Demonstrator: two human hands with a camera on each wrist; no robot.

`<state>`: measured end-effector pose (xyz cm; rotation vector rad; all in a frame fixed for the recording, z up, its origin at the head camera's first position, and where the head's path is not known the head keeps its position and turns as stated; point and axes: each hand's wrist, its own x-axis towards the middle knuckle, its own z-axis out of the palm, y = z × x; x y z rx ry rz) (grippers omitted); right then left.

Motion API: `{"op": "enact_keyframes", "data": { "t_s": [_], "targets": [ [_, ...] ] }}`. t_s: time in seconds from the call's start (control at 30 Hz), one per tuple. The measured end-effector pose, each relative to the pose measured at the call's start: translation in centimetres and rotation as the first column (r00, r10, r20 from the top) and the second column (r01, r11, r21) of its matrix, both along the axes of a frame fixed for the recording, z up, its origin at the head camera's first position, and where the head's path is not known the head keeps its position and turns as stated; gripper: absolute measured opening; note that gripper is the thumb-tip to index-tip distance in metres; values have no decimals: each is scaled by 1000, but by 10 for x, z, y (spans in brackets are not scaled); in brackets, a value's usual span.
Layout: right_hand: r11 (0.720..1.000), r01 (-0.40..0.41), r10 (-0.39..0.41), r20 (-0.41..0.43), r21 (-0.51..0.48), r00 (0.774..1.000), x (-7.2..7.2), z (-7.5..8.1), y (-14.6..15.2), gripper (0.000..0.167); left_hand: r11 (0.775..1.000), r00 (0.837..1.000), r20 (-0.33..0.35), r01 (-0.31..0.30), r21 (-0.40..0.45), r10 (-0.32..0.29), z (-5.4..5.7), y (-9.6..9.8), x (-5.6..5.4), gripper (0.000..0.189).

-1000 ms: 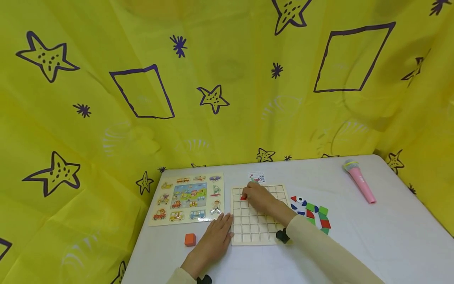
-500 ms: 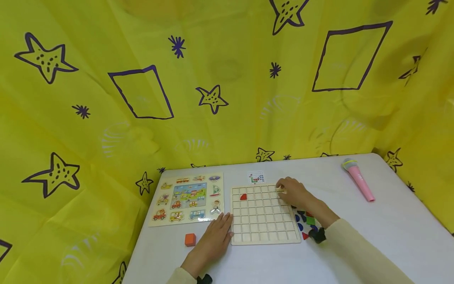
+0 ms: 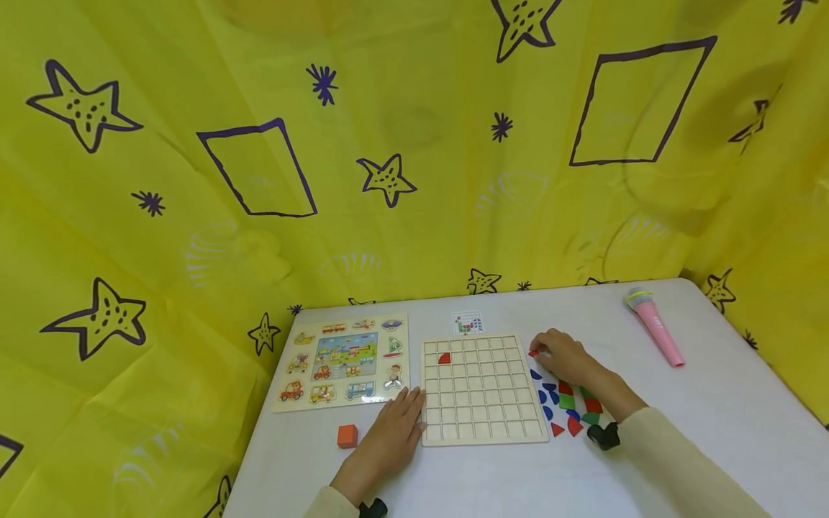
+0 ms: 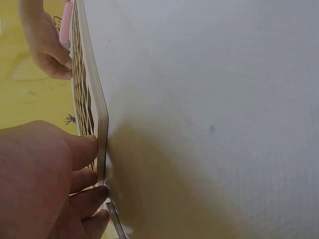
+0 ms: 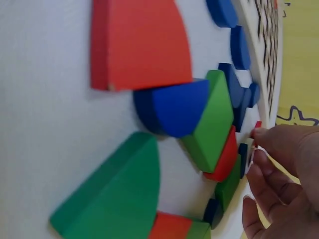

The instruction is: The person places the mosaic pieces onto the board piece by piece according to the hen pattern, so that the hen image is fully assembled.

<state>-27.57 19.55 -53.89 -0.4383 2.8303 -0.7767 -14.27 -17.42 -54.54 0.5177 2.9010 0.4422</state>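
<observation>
My right hand (image 3: 566, 359) is just beyond the grid board's right edge. Its thumb and fingertips pinch a small red triangular piece (image 3: 533, 353), partly hidden by the fingers in the right wrist view (image 5: 258, 126). Flat on the table, my left hand (image 3: 392, 430) rests with its fingertips against the left edge of the wooden grid board (image 3: 479, 396). One red quarter-round piece (image 3: 444, 358) lies in an upper-left cell of that board. Loose red, green and blue pieces lie under and beside my right hand, among them a green piece (image 5: 215, 119) and a blue half-round (image 5: 174, 107).
Behind the board lies a small pattern card (image 3: 468, 323). A picture puzzle board (image 3: 281, 367) with vehicle pieces is at the left, an orange cube (image 3: 347, 437) in front of it. At the far right lies a pink microphone (image 3: 659, 332). A yellow curtain (image 3: 414, 244) hangs behind the table.
My right hand has let go of the red quarter-round piece on the board and moved right to the loose pieces, where it has taken hold of the red triangular piece. My left hand stays put.
</observation>
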Motion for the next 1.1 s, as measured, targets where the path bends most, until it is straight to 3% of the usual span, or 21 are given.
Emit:
{"op": "enact_keyframes", "data": {
  "t_s": [0.27, 0.83, 1.1],
  "targets": [
    [999, 7, -6, 33, -34, 999, -4, -3, -1, 25, 1000, 1000, 2, -4, -7, 4, -1, 0, 0, 60],
    [1000, -11, 11, -21, -3, 1000, -9, -2, -6, 21, 1000, 1000, -4, 2, -22, -2, 1, 1, -1, 60],
    [997, -7, 4, -37, -79, 999, -14, 3, -27, 22, 999, 1000, -4, 4, -35, -4, 1, 0, -1, 60]
  ]
}}
